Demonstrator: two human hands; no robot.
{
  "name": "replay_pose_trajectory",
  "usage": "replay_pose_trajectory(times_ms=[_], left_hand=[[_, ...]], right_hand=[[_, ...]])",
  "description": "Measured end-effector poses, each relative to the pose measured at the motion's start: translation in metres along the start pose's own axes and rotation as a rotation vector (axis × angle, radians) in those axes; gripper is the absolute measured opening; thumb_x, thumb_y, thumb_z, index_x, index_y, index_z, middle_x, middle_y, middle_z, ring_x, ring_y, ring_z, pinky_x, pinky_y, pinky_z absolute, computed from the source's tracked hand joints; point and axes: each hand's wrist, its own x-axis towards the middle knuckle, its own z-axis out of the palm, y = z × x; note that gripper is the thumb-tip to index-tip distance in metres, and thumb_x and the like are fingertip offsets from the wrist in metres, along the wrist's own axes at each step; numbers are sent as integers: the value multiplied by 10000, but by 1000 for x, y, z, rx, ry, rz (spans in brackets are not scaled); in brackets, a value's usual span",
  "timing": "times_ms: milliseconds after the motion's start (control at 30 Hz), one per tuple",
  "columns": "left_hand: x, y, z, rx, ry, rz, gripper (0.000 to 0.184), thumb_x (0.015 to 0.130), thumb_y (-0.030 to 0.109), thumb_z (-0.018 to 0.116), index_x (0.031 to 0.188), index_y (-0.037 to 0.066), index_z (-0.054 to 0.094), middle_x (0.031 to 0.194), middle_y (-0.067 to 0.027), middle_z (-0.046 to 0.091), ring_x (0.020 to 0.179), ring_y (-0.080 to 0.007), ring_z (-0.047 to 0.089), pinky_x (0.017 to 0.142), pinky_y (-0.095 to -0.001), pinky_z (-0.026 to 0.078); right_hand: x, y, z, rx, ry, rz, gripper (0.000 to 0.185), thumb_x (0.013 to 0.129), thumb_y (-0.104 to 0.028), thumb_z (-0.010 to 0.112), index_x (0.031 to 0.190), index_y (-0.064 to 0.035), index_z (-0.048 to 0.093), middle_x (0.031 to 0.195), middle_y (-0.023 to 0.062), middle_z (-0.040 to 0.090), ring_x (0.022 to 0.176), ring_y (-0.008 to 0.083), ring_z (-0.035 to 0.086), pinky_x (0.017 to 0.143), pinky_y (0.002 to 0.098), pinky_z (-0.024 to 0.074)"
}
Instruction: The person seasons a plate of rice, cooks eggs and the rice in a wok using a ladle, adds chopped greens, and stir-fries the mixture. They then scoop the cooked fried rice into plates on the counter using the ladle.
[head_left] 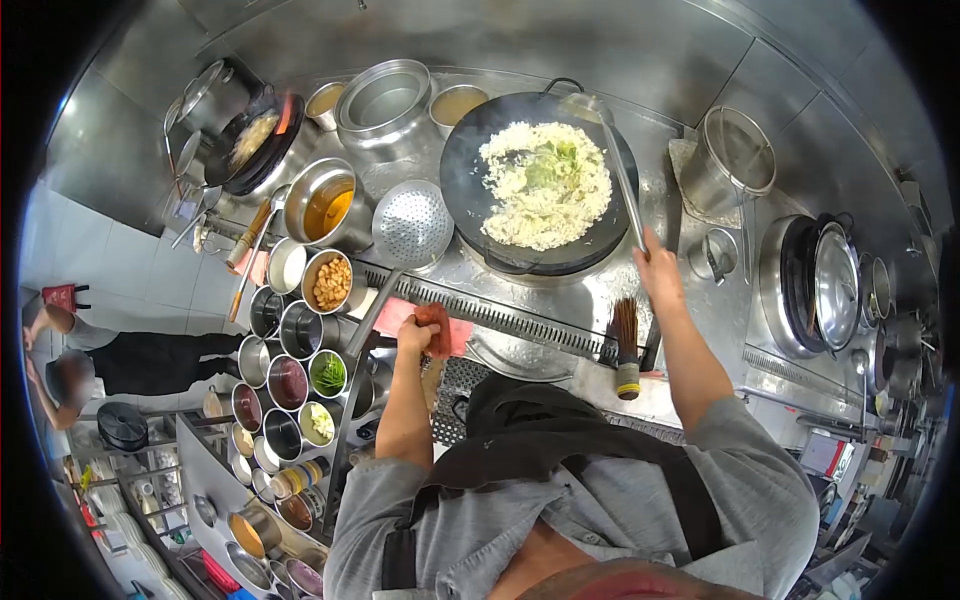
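My right hand (657,268) is closed around the long metal handle of a wok ladle (628,185). Its head rests near the far right rim of a large black wok (465,205). Fried rice (540,190), pale yellow with a greenish patch in the middle, lies spread in the wok. My left hand (415,335) is closed on a bunched reddish cloth (436,332) at the front edge of the stove, below the wok. A flatter pink cloth (461,337) lies beside that hand.
A perforated strainer (413,222) sits left of the wok. Several metal pots of ingredients, one with chopped greens (328,373), stand at left. A bamboo brush (627,350) lies front right. A tall pot (728,165) stands right. Another person (150,365) is at far left.
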Motion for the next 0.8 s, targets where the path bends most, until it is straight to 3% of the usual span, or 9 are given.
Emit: replay_pose_trajectory(times_ms=[67, 167, 267, 333, 400, 533, 567, 600, 800], left_hand=[[-19, 3, 9, -47, 81, 140, 558, 654, 230, 793, 1120, 18, 570, 1060, -192, 663, 1001, -343, 639, 845, -403, 505], [-33, 11, 20, -9, 157, 197, 512, 648, 176, 801, 1065, 30, 543, 1012, -198, 663, 976, -350, 642, 829, -405, 508], [-43, 7, 21, -209, 138, 254, 475, 677, 162, 780, 1071, 32, 548, 960, -159, 664, 896, -285, 657, 803, -398, 523], [-56, 12, 9, -1049, -101, -3, 465, 727, 173, 737, 1127, 37, 544, 968, -109, 659, 848, -234, 652, 788, -388, 539], [-86, 37, -10, -1371, -187, -94, 483, 808, 240, 665, 1206, 13, 512, 989, -110, 613, 867, -230, 627, 702, -334, 550], [-83, 81, -16, -1232, -317, -74, 501, 813, 98, 633, 1275, -5, 468, 1045, -177, 590, 861, -266, 638, 738, -361, 546], [-83, 110, -6, -1213, -147, 54, 401, 804, 52, 628, 1185, -7, 518, 897, -137, 612, 760, -225, 629, 674, -329, 526], [-66, 112, -3, -1104, -249, 90, 272, 818, 49, 614, 1074, -15, 548, 724, -78, 588, 585, -182, 574, 534, -285, 472], [-51, 206, 13, -934, -169, -103, 313, 933, 266, 551, 1026, -33, 548, 620, -40, 525, 427, -164, 470, 360, -274, 375]], right_hand=[[15, -16, 22, 201, -15, 148, 506, 898, -210, 605, 1379, -120, 475, 642, 110, 578, 498, 210, 569, 487, 357, 453], [18, -53, 34, 638, -351, 338, 552, 894, -225, 602, 1412, -132, 437, 673, 83, 538, 456, 138, 472, 487, 323, 455], [-3, -51, 18, 501, -517, 164, 551, 888, -221, 615, 1405, -136, 447, 675, 88, 541, 488, 137, 489, 499, 332, 454], [-25, 7, 19, 363, -357, -195, 543, 862, -227, 668, 1371, -169, 490, 848, 178, 664, 690, 231, 638, 667, 356, 512], [-46, 14, -35, 141, -455, -84, 515, 848, -147, 675, 1338, -209, 526, 1049, 214, 661, 840, 316, 689, 768, 375, 522], [-43, 47, -57, -68, -391, 26, 487, 859, -146, 638, 1331, -196, 529, 967, 219, 669, 817, 334, 681, 778, 404, 524], [-35, 40, -51, -67, -390, 29, 487, 859, -146, 638, 1331, -196, 529, 967, 219, 669, 817, 334, 681, 778, 404, 524], [-27, 25, -39, -99, -342, 46, 491, 873, -175, 622, 1350, -196, 507, 971, 219, 668, 850, 351, 671, 797, 412, 515], [-40, -17, 22, 167, -325, -68, 528, 889, -221, 596, 1396, -192, 453, 871, 229, 653, 710, 367, 632, 698, 427, 491]])
